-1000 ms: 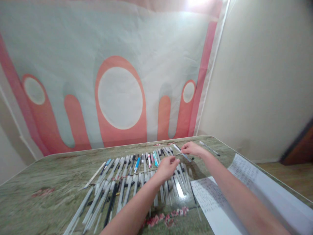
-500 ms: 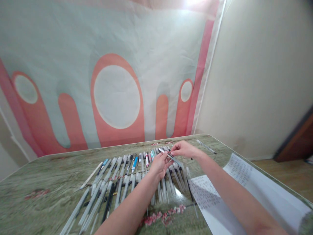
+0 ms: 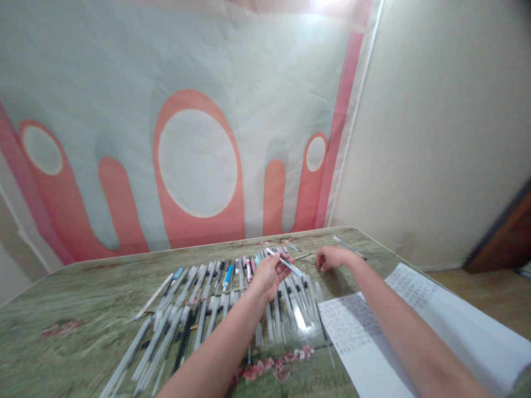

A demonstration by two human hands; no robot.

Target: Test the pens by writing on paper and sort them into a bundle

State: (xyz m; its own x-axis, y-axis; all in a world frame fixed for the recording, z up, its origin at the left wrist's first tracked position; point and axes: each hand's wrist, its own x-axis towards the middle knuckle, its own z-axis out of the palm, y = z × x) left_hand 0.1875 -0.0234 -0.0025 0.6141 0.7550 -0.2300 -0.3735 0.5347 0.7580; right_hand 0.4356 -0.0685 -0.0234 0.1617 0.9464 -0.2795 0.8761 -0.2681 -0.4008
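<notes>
Nearest, a blossom print runs across the table. To its right lies a written sheet, with a second sheet beyond the right forearm. A front row of mostly clear pens lies side by side, slanting. Above its right part, the left hand grips a pen between thumb and fingers, tilted, white end up and left. The back row includes a blue pen. The right hand curls low over the table, apart from the gripped pen; whether its fingers pinch anything cannot be told. Just behind it lies a lone pen. Farthest, a coral-patterned banner hangs.
</notes>
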